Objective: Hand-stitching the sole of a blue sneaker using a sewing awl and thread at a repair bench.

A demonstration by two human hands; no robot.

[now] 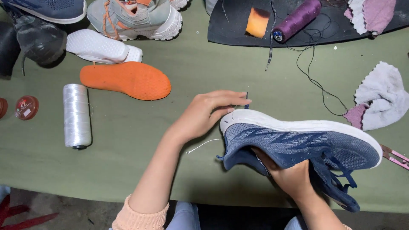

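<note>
A blue knit sneaker [298, 142] with a white sole lies on its side on the green table [128, 140]. My right hand [289, 174] reaches into its opening and grips the upper from inside. My left hand [206, 113] is at the heel end, fingertips pinched together at the sole's edge. A thin white thread [202, 145] trails from the heel below that hand. Whether a needle is held I cannot tell.
An orange insole [128, 80], a white insole [100, 46] and a white thread spool [76, 115] lie to the left. Other shoes [136, 17] sit at the far edge. A purple spool [298, 19], orange sponge [257, 22], cloths [381, 98] and pink snips [396, 156] lie to the right.
</note>
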